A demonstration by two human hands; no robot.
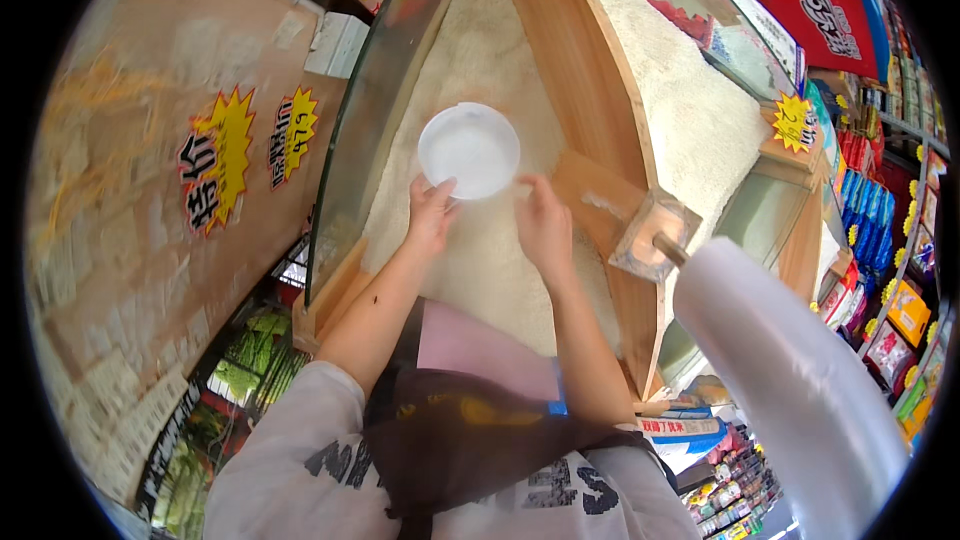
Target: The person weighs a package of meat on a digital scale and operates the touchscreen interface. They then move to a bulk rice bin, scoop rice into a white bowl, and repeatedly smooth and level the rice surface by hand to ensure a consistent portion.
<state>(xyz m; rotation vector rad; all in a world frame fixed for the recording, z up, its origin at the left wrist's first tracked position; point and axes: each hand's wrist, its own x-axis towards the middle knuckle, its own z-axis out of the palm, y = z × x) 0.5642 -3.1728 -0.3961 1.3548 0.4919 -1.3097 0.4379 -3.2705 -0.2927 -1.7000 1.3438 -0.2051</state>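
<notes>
A round white bowl (469, 150) is over the grain, which looks like white rice (480, 37), in a wooden bin with a glass side. My left hand (433, 211) grips the bowl's near rim, thumb on top. Close to the rim's right side, my right hand (543, 221) has curled, blurred fingers; whether it touches the bowl is not clear. What the bowl holds cannot be told apart from its white inside.
A wooden divider (592, 52) parts this bin from a second rice bin (675, 75). A glass panel (367, 105) stands at the left. On the right, a roll of clear plastic bags (780, 382) sits on a rod by a wooden post. Packed goods fill shelves farther right.
</notes>
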